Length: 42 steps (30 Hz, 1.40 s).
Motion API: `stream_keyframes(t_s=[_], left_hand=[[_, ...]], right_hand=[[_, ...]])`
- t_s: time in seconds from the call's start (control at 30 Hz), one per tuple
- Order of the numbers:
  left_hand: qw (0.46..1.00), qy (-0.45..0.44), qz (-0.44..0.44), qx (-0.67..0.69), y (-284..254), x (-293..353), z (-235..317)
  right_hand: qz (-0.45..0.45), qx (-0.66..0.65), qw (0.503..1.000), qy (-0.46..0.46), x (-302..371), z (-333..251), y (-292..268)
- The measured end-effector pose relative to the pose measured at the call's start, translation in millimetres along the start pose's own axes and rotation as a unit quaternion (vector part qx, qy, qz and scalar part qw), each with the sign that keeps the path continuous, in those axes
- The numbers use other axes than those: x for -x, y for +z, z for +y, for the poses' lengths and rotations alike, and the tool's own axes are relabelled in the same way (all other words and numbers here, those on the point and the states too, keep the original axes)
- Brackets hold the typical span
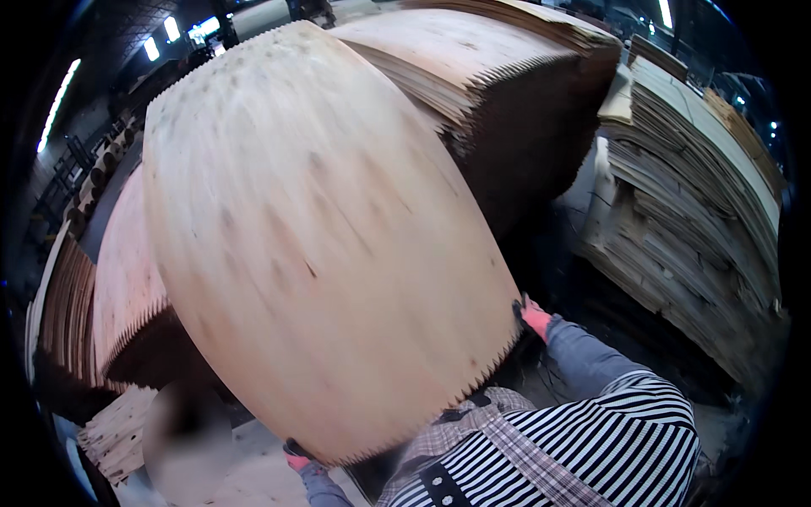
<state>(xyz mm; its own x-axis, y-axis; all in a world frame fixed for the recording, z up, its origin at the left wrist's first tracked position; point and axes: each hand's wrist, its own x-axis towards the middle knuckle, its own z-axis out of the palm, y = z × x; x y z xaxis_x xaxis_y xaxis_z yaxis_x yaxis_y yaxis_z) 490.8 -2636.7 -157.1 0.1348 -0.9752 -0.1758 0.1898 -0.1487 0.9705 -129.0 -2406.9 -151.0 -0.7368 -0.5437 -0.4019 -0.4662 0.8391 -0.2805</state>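
Note:
A large pale wood veneer sheet (338, 245) with jagged, saw-toothed ends fills the middle of the view and slants away from me. Brown streaks and small dark knots mark its face. My left hand (297, 457), in a pink and dark glove, grips the sheet's near left corner. At the near right corner, my right hand (532, 318) is closed on the edge in the same kind of glove. Fingers under the sheet are hidden on both sides.
Stacked veneer with toothed edges (456, 51) rises behind the sheet. Another stack (131, 279) stands to the left. At the right is a tall pile of layered sheets (693, 186). Broken veneer pieces (118, 431) lie at the lower left.

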Motion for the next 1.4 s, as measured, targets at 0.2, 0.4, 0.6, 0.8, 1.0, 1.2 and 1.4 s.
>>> stream_keyframes(t_s=[0.2, 0.4, 0.6, 0.8, 1.0, 1.2, 1.4], left_hand=[[0.98, 0.064, 0.047, -0.181, -11, -57, 80], [0.956, 0.092, 0.051, -0.274, 55, -137, 174], [0.946, 0.066, 0.058, -0.313, 89, -156, 183], [0.944, 0.075, 0.07, -0.315, 92, -125, 194], [0.929, 0.084, 0.14, -0.332, 52, -29, 199], [0.902, 0.115, 0.257, -0.327, -19, 127, 198], [0.84, 0.141, 0.424, -0.308, -97, 367, 187]], right_hand=[[-0.081, -0.58, 0.79, -0.182, -53, -131, -210], [-0.034, -0.61, 0.756, -0.235, -181, -168, -195], [-0.088, -0.618, 0.716, -0.314, -136, -226, -200], [-0.137, -0.598, 0.669, -0.42, -26, -251, -222], [-0.224, -0.553, 0.611, -0.52, 87, -237, -237], [-0.299, -0.409, 0.561, -0.655, 138, -201, -233], [-0.42, -0.395, 0.47, -0.668, 249, -156, -201]])
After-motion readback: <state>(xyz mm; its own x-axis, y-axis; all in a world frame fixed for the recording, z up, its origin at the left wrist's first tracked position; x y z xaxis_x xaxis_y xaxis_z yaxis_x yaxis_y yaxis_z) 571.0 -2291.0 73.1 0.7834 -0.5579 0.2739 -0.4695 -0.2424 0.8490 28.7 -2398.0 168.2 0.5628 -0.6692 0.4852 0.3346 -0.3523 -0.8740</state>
